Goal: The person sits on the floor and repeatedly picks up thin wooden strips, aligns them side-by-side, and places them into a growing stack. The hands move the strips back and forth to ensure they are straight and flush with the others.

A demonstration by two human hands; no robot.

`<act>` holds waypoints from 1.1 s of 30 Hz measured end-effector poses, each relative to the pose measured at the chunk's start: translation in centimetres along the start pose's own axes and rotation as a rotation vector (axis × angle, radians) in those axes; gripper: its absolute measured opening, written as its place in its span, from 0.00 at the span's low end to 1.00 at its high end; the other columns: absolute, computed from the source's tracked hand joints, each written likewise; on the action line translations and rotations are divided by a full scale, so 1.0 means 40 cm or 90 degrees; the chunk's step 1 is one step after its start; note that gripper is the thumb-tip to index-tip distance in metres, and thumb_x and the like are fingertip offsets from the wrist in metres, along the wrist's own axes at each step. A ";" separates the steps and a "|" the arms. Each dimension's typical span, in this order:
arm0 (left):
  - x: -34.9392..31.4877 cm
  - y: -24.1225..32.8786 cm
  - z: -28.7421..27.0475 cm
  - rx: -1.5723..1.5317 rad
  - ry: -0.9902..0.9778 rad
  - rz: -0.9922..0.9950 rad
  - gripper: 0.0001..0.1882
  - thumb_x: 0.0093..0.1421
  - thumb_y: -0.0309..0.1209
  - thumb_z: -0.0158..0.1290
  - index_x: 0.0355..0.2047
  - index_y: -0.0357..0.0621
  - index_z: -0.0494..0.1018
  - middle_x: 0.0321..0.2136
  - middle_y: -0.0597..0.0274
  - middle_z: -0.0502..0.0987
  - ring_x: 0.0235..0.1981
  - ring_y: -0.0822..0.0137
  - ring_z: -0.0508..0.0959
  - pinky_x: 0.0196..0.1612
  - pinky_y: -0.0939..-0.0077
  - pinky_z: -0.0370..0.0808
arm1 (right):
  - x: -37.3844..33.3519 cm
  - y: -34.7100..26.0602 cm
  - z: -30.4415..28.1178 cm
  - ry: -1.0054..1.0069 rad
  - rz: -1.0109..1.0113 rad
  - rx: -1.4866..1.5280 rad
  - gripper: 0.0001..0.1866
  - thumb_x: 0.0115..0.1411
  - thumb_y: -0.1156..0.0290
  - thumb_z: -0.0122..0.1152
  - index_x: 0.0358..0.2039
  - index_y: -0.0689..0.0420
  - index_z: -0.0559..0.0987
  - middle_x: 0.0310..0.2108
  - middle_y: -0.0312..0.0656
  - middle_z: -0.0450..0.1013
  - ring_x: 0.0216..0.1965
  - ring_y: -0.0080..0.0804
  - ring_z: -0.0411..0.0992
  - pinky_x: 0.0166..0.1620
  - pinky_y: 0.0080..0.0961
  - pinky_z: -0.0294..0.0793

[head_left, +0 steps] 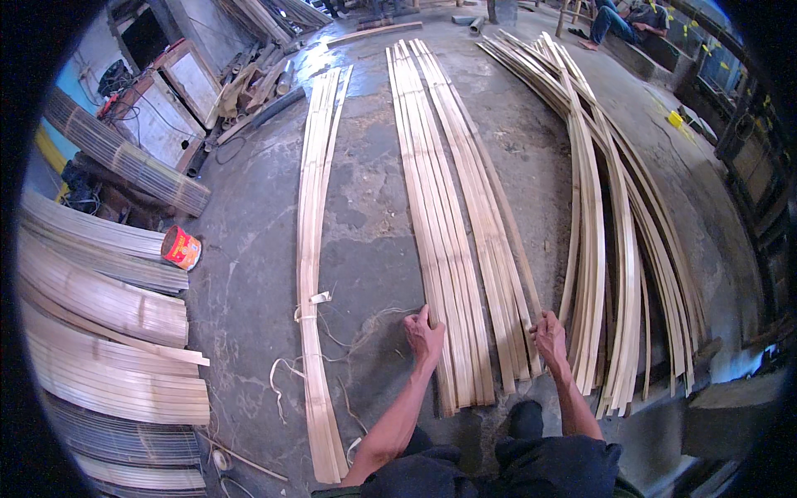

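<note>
Long pale bamboo strips (440, 249) lie side by side on the floor in front of me, running away from my feet. My left hand (425, 339) is at their left edge near the close end, fingers curled, the thumb along the outermost strip. A second group of bamboo strips (490, 249) lies just to the right, with a narrow gap between the two. My right hand (549, 339) is closed on the near part of a single thin bamboo strip (516, 241) at that group's right edge. What the left fingertips grip is partly hidden.
To the left lies a narrow bamboo bundle (309, 249) tied with a pale band. Crossed, bowed strips (589, 207) are heaped at right. Stacked slat bundles (116, 332) and a red tin (180, 248) stand along the left. A person (618, 25) sits at the far right.
</note>
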State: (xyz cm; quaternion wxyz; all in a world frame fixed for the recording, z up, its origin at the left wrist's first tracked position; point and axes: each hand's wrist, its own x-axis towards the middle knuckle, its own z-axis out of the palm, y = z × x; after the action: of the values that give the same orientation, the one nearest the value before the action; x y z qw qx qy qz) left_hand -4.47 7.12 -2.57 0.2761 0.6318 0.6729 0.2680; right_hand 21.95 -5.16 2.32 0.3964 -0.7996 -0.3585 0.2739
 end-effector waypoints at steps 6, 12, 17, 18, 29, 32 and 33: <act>-0.001 0.009 0.019 0.029 -0.016 0.038 0.33 0.46 0.35 0.58 0.56 0.49 0.70 0.43 0.46 0.67 0.48 0.49 0.68 0.54 0.57 0.66 | 0.005 0.016 -0.009 0.056 -0.068 -0.065 0.18 0.67 0.69 0.49 0.55 0.60 0.74 0.24 0.45 0.72 0.25 0.30 0.71 0.33 0.27 0.72; -0.007 0.015 0.003 0.028 -0.012 0.067 0.37 0.50 0.38 0.60 0.59 0.38 0.64 0.45 0.43 0.67 0.48 0.47 0.68 0.55 0.55 0.65 | 0.006 0.064 0.028 0.092 -0.125 -0.010 0.21 0.66 0.70 0.52 0.59 0.56 0.72 0.23 0.44 0.70 0.26 0.23 0.65 0.32 0.23 0.69; -0.047 0.076 -0.008 0.115 0.007 0.206 0.36 0.56 0.37 0.57 0.63 0.38 0.60 0.57 0.41 0.63 0.58 0.45 0.64 0.60 0.56 0.62 | -0.059 -0.039 0.020 0.111 -0.117 0.013 0.20 0.67 0.69 0.52 0.60 0.57 0.72 0.27 0.37 0.74 0.28 0.19 0.65 0.34 0.19 0.68; -0.054 0.088 0.001 0.147 0.006 0.259 0.36 0.57 0.37 0.56 0.63 0.39 0.59 0.59 0.41 0.62 0.61 0.45 0.63 0.62 0.55 0.60 | -0.065 -0.038 0.033 0.126 -0.148 0.029 0.20 0.68 0.69 0.52 0.60 0.57 0.72 0.27 0.35 0.73 0.28 0.19 0.64 0.33 0.18 0.68; -0.100 0.135 0.065 0.261 -0.229 0.477 0.37 0.61 0.43 0.51 0.67 0.41 0.55 0.69 0.53 0.51 0.70 0.51 0.50 0.69 0.45 0.45 | -0.126 -0.056 0.152 -0.059 -0.041 0.118 0.22 0.69 0.70 0.51 0.62 0.60 0.68 0.48 0.50 0.76 0.48 0.27 0.72 0.50 0.21 0.69; -0.102 0.138 0.076 0.245 -0.200 0.489 0.37 0.62 0.43 0.50 0.66 0.39 0.55 0.69 0.51 0.51 0.70 0.52 0.49 0.70 0.48 0.44 | -0.126 -0.021 0.168 -0.060 -0.063 0.092 0.23 0.68 0.69 0.51 0.63 0.59 0.66 0.50 0.59 0.73 0.51 0.31 0.73 0.51 0.24 0.70; -0.102 0.131 0.076 0.236 -0.184 0.487 0.37 0.62 0.44 0.50 0.66 0.38 0.55 0.69 0.50 0.51 0.70 0.52 0.49 0.70 0.49 0.44 | -0.131 -0.031 0.167 -0.072 -0.052 0.085 0.23 0.68 0.69 0.51 0.63 0.58 0.66 0.50 0.60 0.73 0.51 0.32 0.74 0.50 0.24 0.70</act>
State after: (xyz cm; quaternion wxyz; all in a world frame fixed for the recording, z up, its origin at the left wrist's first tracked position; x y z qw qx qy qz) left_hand 1.59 3.39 -0.85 0.1302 0.9049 0.3824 0.1344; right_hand 13.57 -5.86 0.58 0.4391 -0.7392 -0.3936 0.3252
